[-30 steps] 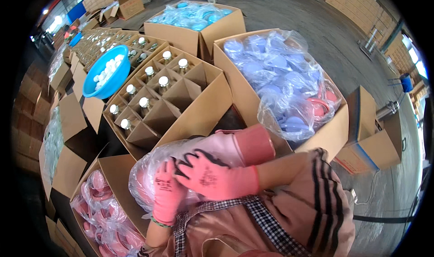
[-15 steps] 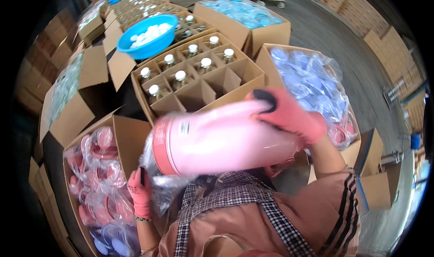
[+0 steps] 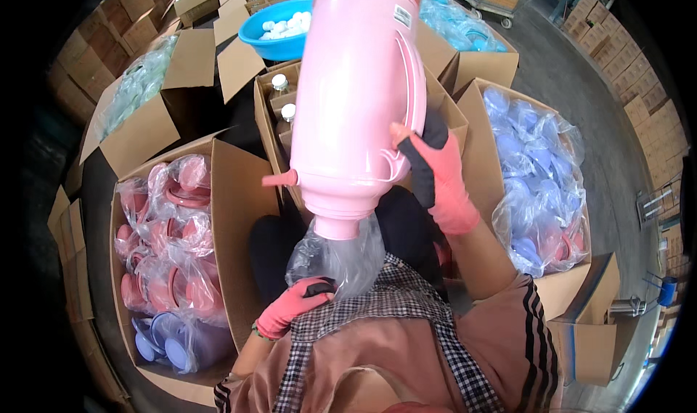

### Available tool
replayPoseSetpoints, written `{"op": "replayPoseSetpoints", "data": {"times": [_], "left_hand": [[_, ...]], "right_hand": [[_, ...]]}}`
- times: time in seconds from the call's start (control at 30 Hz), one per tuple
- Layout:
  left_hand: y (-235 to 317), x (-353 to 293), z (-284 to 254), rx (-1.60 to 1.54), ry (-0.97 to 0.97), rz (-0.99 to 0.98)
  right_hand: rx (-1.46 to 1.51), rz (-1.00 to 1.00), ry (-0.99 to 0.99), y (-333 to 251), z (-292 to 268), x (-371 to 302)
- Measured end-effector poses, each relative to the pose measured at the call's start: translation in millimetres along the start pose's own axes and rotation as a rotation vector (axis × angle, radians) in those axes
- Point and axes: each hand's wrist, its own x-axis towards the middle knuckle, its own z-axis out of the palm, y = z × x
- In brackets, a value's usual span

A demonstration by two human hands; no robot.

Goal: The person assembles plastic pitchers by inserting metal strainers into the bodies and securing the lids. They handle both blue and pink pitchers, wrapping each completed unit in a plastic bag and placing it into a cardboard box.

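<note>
A glossy pink thermos jug (image 3: 348,101) is held upside down in front of me, its darker pink base at the top. My right hand (image 3: 444,177), in a pink and black glove, is closed on the jug near the lower end of its handle. The narrow neck points down into the top of a clear plastic bag (image 3: 363,264). That bag is gripped near my lap by my left hand (image 3: 296,308), gloved alike. A small pink lever (image 3: 279,179) juts from the jug's left side. The jug hides part of the carton behind it.
At left stands a carton of bagged pink and lilac parts (image 3: 170,260); at right, one of bagged lilac parts (image 3: 537,166). Ahead is a divided carton (image 3: 266,115) with white-capped bottles (image 3: 282,86). A blue basin (image 3: 272,48) holds white caps. An open carton (image 3: 490,72) contains bagged turquoise parts.
My right hand has turned the jug from lying sideways to upside down, raising its base. My left hand has moved right with the plastic bag, below the neck.
</note>
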Motion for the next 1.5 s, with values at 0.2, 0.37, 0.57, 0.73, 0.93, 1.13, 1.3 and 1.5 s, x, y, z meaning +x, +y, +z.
{"op": "replayPoseSetpoints", "data": {"times": [0.2,0.37,0.57,0.73,0.93,1.13,1.3,1.5], "left_hand": [[17,-13,-2,0.327,0.318,0.053],[34,6,-7,0.246,0.619,0.152],[3,39,-7,0.213,0.885,0.062],[5,48,9,0.326,0.576,0.171],[28,50,-82,0.023,0.899,0.264],[94,102,-18,0.866,0.918,0.492],[88,100,-54,0.053,1.053,0.618],[98,76,-10,1.001,0.743,0.754]], "right_hand": [[-0.238,0.07,-0.034,59,-23,-54],[-0.24,0.346,-0.422,112,-17,-122],[-0.497,0.416,-0.979,129,-20,-131],[-0.4,0.422,-0.979,178,-40,-150],[-0.341,0.206,-0.364,69,-48,-62],[0.17,0.43,-0.128,157,-42,43],[0.203,0.024,-0.075,166,-28,-7],[0.521,0.411,-0.148,164,-50,42]]}}
